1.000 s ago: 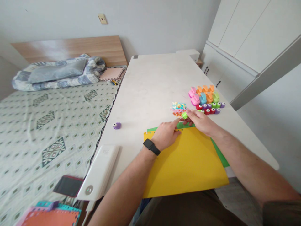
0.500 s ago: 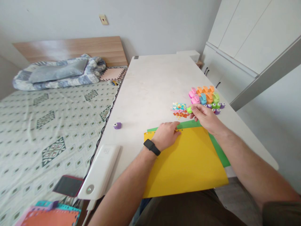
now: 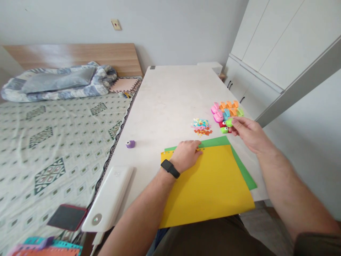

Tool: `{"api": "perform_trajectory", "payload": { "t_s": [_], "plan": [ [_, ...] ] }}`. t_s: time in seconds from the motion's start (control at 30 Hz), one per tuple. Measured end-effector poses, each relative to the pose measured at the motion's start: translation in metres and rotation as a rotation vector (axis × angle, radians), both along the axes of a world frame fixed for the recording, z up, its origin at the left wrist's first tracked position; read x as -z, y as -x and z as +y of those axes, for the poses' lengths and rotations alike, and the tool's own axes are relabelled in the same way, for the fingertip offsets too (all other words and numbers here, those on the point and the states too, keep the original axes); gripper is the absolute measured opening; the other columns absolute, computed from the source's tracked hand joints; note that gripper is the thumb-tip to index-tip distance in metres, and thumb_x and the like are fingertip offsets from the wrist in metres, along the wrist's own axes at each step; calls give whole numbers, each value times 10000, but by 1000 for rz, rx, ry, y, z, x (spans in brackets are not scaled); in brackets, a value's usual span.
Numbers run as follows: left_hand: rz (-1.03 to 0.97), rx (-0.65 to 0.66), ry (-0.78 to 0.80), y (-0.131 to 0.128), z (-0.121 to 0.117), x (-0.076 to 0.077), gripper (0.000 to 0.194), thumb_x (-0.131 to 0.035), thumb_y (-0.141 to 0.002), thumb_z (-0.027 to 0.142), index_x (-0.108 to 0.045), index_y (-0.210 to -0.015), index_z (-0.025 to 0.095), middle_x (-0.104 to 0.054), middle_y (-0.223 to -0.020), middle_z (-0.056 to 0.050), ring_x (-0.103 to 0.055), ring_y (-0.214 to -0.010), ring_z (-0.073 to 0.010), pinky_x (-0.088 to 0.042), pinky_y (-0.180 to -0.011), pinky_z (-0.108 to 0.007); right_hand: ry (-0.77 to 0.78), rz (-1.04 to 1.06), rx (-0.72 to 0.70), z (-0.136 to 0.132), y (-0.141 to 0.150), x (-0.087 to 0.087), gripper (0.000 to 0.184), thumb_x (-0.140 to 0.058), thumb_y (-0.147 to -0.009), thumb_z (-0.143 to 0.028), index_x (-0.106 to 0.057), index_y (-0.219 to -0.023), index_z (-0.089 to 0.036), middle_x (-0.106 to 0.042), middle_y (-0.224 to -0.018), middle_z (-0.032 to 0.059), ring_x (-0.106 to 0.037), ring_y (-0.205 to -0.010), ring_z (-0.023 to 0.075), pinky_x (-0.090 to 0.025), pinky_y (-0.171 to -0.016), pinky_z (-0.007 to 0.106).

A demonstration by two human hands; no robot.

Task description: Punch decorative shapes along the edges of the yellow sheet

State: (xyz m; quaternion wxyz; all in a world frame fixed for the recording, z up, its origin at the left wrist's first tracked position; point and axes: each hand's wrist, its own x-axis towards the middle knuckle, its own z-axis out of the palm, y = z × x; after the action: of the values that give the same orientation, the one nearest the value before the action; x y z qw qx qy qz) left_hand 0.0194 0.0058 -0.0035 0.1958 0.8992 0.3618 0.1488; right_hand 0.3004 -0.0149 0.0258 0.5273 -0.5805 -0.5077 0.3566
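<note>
My left hand (image 3: pixel 186 155), with a black watch on the wrist, rests fingers curled on the top edge of a yellow sheet (image 3: pixel 210 188) that lies over a green sheet (image 3: pixel 239 167). A row of small holes runs along the yellow sheet's top edge. My right hand (image 3: pixel 249 134) pinches a small green punch (image 3: pixel 229 122) just above the cluster of small punches (image 3: pixel 224 129). Larger pink, orange, blue and green punches (image 3: pixel 226 109) sit right behind. A small heap of coloured paper cut-outs (image 3: pixel 201 127) lies between my hands.
The white table (image 3: pixel 173 99) stretches away from me. A lone purple punch (image 3: pixel 130 144) sits near its left edge, and a white device (image 3: pixel 108 199) lies at the near left corner. A bed (image 3: pixel 53 135) is on the left, with a dark phone (image 3: pixel 66 217) and foam sheets (image 3: pixel 45 247).
My right hand has carried the green punch from the sheets' top edge to the right, over to the cluster of punches. My left hand stayed on the yellow sheet.
</note>
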Motion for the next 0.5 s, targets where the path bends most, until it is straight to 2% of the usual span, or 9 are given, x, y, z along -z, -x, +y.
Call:
{"api": "perform_trajectory", "payload": {
  "t_s": [0.1,0.17,0.23,0.37,0.5],
  "plan": [
    [27,-3,-3,-1,0,-2,310,-609,-926,310,-647,-1202,173,-740,-1074,-85,-691,-1002,-234,-520,-911,-340,-29,-103,176,-3,-39,5,465,-832,-721,-462,-669,-1081,-217,-693,-850,37,-619,-678,155,-501,-575,279],
    [42,-4,-1,-1,0,-4,315,-612,-924,309,-645,-1208,174,-740,-1078,-89,-691,-1014,-241,-519,-917,-350,6,-242,288,-5,-67,12,488,-853,-671,-435,-676,-1060,-201,-709,-905,59,-646,-736,179,-525,-606,292],
    [48,-6,0,-1,0,-4,317,-612,-924,308,-642,-1212,178,-740,-1076,-88,-691,-1018,-242,-519,-919,-353,71,-404,331,-7,-92,19,472,-829,-677,-414,-692,-1070,-190,-729,-970,84,-668,-801,202,-551,-703,328],
    [42,-6,-10,-1,0,-3,315,-615,-919,295,-642,-1209,175,-743,-1067,-85,-693,-1005,-240,-520,-916,-354,236,-681,322,-9,-122,32,424,-749,-727,-384,-724,-1109,-201,-752,-997,85,-695,-870,244,-534,-813,383],
    [29,-6,-10,-1,0,-1,320,-621,-912,290,-641,-1210,173,-743,-1071,-82,-691,-1002,-234,-521,-917,-345,290,-783,270,-3,-131,47,422,-708,-755,-390,-740,-1141,-224,-763,-985,72,-709,-884,262,-528,-823,391]
  ]
}}
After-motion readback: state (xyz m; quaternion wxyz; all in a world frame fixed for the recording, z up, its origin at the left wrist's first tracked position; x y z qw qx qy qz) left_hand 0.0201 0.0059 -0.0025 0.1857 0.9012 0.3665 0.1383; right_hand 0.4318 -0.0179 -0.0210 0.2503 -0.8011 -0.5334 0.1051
